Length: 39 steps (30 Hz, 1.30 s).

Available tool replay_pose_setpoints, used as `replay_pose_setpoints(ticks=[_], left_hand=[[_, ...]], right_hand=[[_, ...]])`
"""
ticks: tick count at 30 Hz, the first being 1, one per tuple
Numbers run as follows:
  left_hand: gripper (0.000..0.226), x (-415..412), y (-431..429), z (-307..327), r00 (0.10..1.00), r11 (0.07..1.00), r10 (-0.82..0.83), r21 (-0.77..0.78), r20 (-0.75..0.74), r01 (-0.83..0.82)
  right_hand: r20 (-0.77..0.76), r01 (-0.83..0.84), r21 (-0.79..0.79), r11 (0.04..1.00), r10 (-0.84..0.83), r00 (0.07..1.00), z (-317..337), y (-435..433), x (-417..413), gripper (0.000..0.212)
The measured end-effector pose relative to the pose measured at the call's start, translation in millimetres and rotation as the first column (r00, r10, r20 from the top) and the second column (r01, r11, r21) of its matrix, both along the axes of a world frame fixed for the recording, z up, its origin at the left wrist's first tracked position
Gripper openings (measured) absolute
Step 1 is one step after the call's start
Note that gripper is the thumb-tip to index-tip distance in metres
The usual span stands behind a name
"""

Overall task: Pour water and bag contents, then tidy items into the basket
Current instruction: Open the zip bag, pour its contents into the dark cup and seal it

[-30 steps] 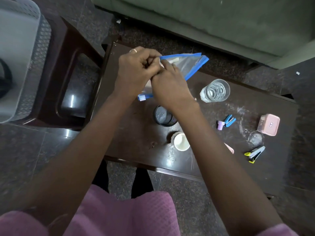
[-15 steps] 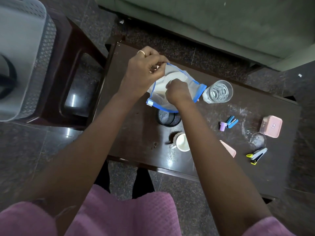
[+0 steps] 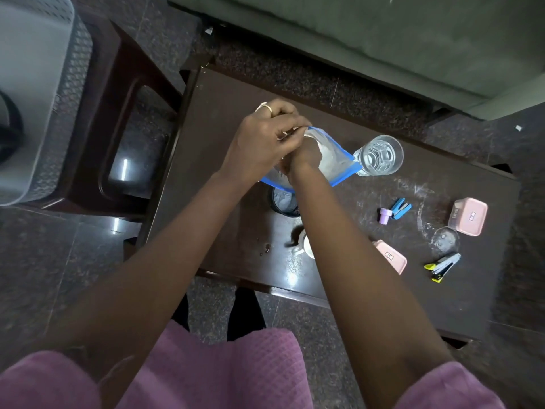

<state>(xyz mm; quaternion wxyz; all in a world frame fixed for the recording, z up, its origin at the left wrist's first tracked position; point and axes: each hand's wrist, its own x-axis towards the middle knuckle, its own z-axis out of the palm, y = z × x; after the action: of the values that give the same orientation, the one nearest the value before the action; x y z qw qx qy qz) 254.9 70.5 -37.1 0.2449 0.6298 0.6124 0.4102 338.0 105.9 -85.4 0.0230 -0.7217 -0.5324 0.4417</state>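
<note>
Blue-edged bag (image 3: 333,160) is pinched by both hands (image 3: 265,143) over a dark cup (image 3: 284,200); glass (image 3: 379,156) remains full, basket (image 3: 35,93) tidying undone.

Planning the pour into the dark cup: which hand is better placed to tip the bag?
Probably the left hand: it pinches the rim of the bag from outside, above the dark cup. The right hand appears tucked into the bag's mouth and would have to come out first.

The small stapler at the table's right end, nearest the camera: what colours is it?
Grey body with yellow ends, on the stapler. The head view, the only one, shows it clearly.
</note>
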Motion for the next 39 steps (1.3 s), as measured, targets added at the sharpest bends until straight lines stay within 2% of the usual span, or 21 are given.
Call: replay_pose_setpoints(ticks=[1, 2, 3, 7, 11, 14, 15, 18, 20, 24, 28, 35, 37, 39], left_hand=[[0.013, 0, 0, -1, 1.000, 1.000, -0.006, -0.005, -0.001, 0.006], [0.013, 0, 0, -1, 1.000, 1.000, -0.018, -0.013, -0.002, 0.018], [0.013, -1, 0, -2, 1.000, 0.999, -0.030, -0.021, -0.002, 0.030], [0.014, -5, -1, -6, 0.998, 0.997, -0.061, -0.050, 0.001, 0.061], [0.012, -7, -3, -7, 0.998, 0.997, -0.067, -0.041, 0.002, 0.067], [0.012, -7, -4, -7, 0.998, 0.997, -0.061, -0.050, 0.011, 0.062], [0.012, -7, -4, -7, 0.998, 0.997, -0.057, -0.056, 0.016, 0.058], [0.013, -4, -4, -6, 0.997, 0.995, -0.072, -0.064, 0.021, 0.073], [0.012, -2, -3, -6, 0.996, 0.993, -0.088, -0.070, 0.021, 0.090], [0.013, 3, -1, -9, 0.999, 0.995, -0.038, -0.087, 0.030, 0.041], [0.014, 10, 5, -10, 0.999, 0.992, 0.039, -0.119, 0.021, -0.036], [0.017, 13, 19, -4, 1.000, 0.974, 0.008, -0.228, -0.008, -0.010], [0.019, 14, 22, -1, 0.999, 0.973, -0.005, -0.232, -0.044, -0.005], [0.019, 14, 26, 1, 0.998, 0.974, -0.010, -0.227, -0.057, -0.003]], right_hand=[[0.165, -0.195, 0.086, 0.977, 0.179, 0.970, 2, 0, 0, 0.029], [0.303, -0.412, 0.103, 0.906, 0.366, 0.880, 1, -2, 1, 0.028], [0.330, -0.494, 0.097, 0.864, 0.440, 0.835, 3, -3, 3, 0.029], [0.249, -0.584, -0.001, 0.812, 0.566, 0.786, 2, -9, 12, 0.030], [0.340, -0.679, -0.060, 0.731, 0.655, 0.675, -3, -10, 16, 0.030], [0.383, -0.699, -0.061, 0.712, 0.664, 0.642, -11, -8, 19, 0.028], [0.367, -0.678, -0.053, 0.734, 0.645, 0.670, -13, -6, 21, 0.025], [0.250, -0.483, 0.005, 0.875, 0.467, 0.848, -15, 0, 25, 0.017], [0.239, -0.386, 0.028, 0.922, 0.368, 0.899, -12, 2, 25, 0.022], [0.300, -0.405, 0.024, 0.914, 0.379, 0.875, -2, 0, 21, 0.021], [0.266, -0.385, 0.097, 0.918, 0.349, 0.899, 16, -5, 22, 0.019], [0.200, -0.394, 0.213, 0.894, 0.355, 0.913, 70, -8, 61, 0.017], [0.153, -0.346, 0.227, 0.910, 0.317, 0.936, 86, -7, 79, 0.020], [-0.006, -0.202, 0.187, 0.961, 0.207, 0.978, 96, -6, 93, 0.028]])
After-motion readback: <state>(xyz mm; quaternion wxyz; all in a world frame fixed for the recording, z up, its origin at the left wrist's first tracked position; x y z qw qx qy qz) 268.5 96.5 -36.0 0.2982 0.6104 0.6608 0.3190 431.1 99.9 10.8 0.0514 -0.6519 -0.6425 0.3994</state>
